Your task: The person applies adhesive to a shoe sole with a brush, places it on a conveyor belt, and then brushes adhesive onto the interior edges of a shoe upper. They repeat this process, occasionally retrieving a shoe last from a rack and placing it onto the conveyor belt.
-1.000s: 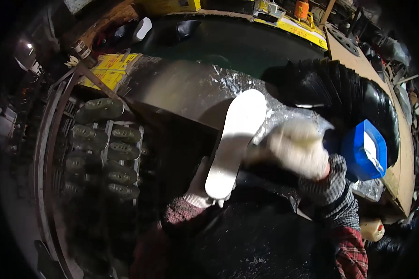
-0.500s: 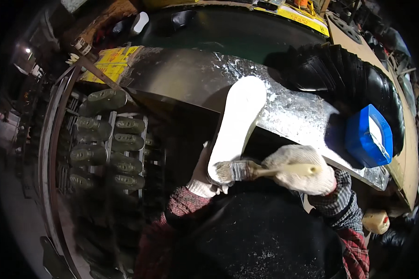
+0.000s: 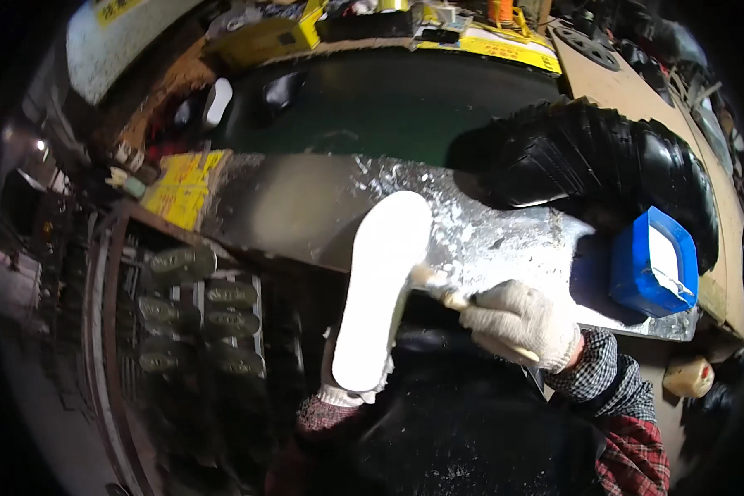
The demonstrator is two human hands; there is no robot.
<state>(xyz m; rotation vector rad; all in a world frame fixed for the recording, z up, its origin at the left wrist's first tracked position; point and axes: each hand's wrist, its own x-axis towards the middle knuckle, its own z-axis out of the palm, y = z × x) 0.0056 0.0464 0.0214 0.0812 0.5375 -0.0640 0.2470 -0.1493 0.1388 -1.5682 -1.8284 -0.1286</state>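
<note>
White sole (image 3: 380,289) slants mid-frame, crossing my view of the worktop (image 3: 512,248)'s near edge, with open room rightward to the blue tub (image 3: 634,283). My left hand (image 3: 382,383) grips it beneath; my right hand (image 3: 521,321), angled inward, clasps a brush (image 3: 453,298).

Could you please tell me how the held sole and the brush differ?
The sole is broad and white-faced; the brush is slim, with a pale handle. The left hand holds the sole, while the right hand grips the brush. Both are held in gloved hands.
</note>
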